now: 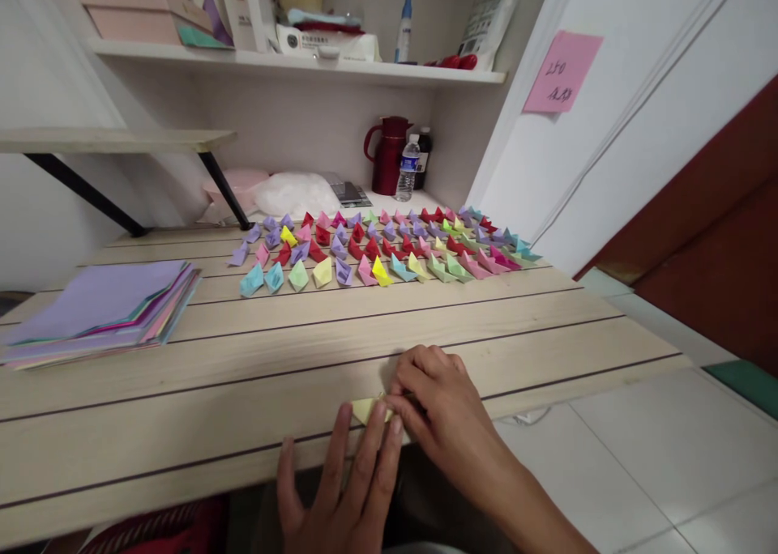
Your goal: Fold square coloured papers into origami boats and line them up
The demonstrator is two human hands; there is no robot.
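Observation:
A small folded piece of pale yellow paper (363,409) lies flat at the table's front edge, partly hidden by my fingers. My left hand (349,481) has its fingers stretched and spread, with the fingertips resting on the paper. From the right, my right hand (441,400) pinches the paper's right end between thumb and curled fingers. Beyond my hands, several rows of folded paper boats (380,270) in red, pink, purple, yellow, green and blue stand across the back of the table.
A stack of coloured paper sheets (103,303) lies at the left on the slatted table (243,368). A raised shelf (115,140) on black legs stands behind it. At the back are a dark red jug (389,157) and a water bottle (408,169). A pink note (563,71) hangs on the right wall.

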